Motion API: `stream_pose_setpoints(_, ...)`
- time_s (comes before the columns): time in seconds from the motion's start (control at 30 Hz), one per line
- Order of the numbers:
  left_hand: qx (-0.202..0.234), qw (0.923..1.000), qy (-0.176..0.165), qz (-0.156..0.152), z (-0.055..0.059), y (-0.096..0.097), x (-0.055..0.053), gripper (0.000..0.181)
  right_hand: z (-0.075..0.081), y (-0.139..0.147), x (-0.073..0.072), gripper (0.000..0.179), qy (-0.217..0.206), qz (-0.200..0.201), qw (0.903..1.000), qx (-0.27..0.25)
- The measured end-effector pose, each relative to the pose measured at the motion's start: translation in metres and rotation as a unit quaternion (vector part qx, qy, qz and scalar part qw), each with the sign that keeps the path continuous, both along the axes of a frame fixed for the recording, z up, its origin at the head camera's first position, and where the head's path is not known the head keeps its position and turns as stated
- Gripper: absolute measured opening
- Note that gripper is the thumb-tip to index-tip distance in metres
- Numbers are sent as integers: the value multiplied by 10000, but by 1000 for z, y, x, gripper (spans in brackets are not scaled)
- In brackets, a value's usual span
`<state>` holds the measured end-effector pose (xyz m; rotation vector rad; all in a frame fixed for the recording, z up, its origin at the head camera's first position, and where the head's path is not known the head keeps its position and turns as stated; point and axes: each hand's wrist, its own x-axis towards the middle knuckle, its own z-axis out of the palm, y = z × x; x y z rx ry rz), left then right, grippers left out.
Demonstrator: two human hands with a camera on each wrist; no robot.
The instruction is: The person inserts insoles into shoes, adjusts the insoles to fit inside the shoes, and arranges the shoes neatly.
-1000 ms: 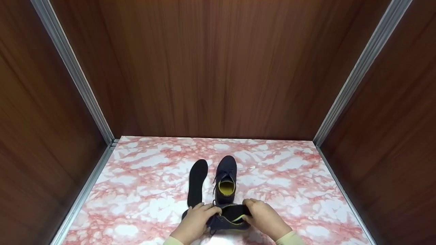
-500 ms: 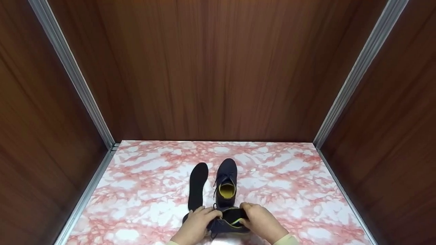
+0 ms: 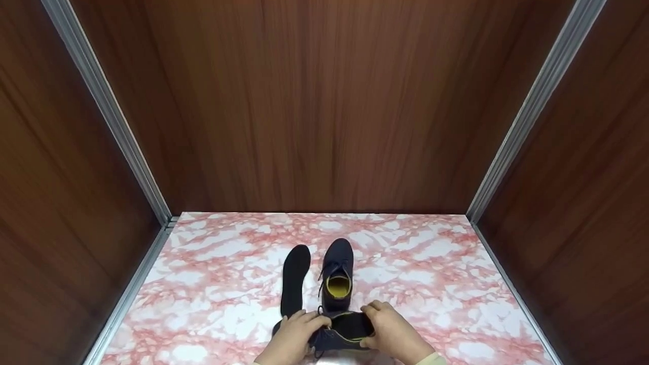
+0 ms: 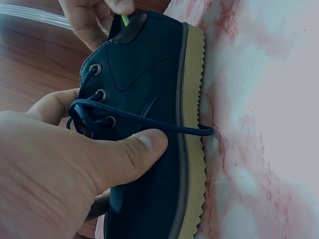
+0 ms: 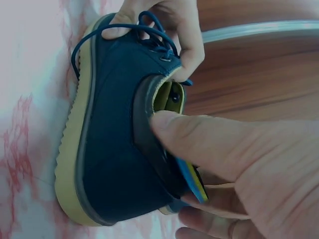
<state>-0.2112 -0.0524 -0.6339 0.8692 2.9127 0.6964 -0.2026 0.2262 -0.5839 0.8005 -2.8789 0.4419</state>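
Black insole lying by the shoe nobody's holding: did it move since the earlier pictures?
No. Against the far edge of the red-and-white surface, the black insole lies where it did; the whole head view just shifted slightly.

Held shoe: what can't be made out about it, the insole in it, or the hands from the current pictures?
Held shoe: toe end cut off by the bottom edge in the left wrist view; front part largely covered by the left hand in the head view.
Insole: mostly hidden by the right hand and the shoe in the right wrist view.
left hand: cut off by the top edge in the right wrist view.
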Motion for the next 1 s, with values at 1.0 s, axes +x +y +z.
stream_pose_setpoints(1.0, 15, 9993, 369, -18, -4, 0, 2, 75, 9, -10, -4, 30, 313, 216, 9992, 140)
